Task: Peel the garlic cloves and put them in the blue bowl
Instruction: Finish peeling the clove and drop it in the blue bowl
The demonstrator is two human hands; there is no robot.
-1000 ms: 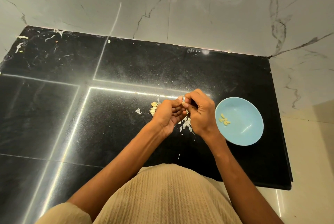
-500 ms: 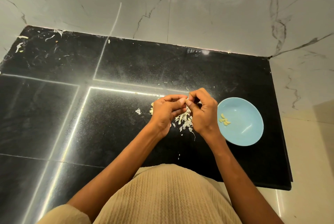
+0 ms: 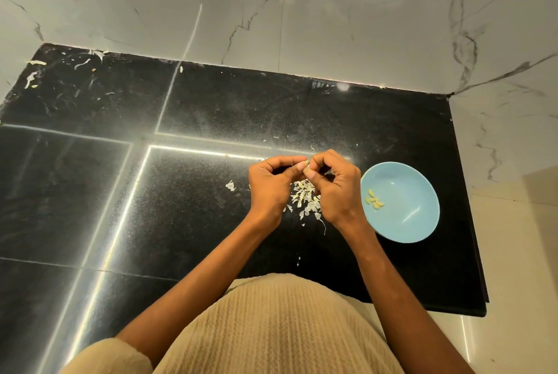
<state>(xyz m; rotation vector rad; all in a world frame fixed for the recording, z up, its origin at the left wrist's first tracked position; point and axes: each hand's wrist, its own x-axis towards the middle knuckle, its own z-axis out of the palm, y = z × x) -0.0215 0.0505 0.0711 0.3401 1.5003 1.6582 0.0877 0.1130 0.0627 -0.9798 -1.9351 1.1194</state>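
Both hands have drifted slightly forward, left hand (image 3: 268, 186) and right hand (image 3: 335, 186) pinched together on a small pale garlic clove (image 3: 306, 163), with the round blue bowl (image 3: 422, 222) just beside the right.

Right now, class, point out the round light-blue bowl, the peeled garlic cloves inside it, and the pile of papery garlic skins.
round light-blue bowl (image 3: 422, 224): head view, bare inner wall.
peeled garlic cloves (image 3: 374, 200): head view, cluster's middle.
pile of papery garlic skins (image 3: 303, 194): head view, pile's middle.

A light blue bowl (image 3: 401, 222) holding pale yellow cloves (image 3: 374, 200) sits on a speckled black worktop (image 3: 211, 107); whitish, perhaps cream, peelings (image 3: 303, 195); grey-veined white marble wall (image 3: 302, 11); ribbed beige garment (image 3: 277, 328).
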